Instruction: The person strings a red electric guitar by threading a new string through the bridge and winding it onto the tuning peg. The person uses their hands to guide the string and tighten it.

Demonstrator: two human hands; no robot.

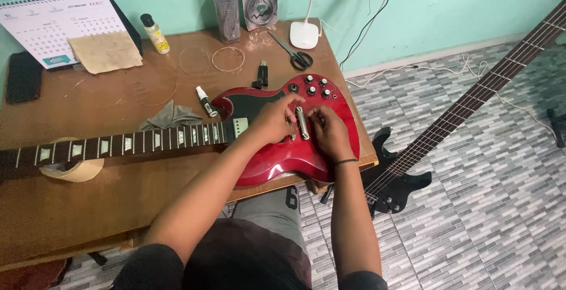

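Note:
A red electric guitar (pixel 277 157) lies flat on a brown wooden table (pixel 71 201), neck pointing left, no strings visible on it. My left hand (pixel 272 119) rests on the body just left of the chrome tailpiece (pixel 302 122), fingers bent toward it. My right hand (pixel 329 132) sits on the other side of that bar, fingertips pinched at its upper end; whether they hold anything is hidden. The guitar neck rests on a roll of tape (pixel 73 166).
On the table: scissors (pixel 293 52), a small black tool (pixel 261 75), a white marker-like tube (pixel 207 101), a grey cloth (pixel 171 116), coiled strings (pixel 227 59), a small bottle (pixel 155 33), a desk calendar (pixel 59 25). A black bass guitar (pixel 401 175) lies on the tiled floor at right.

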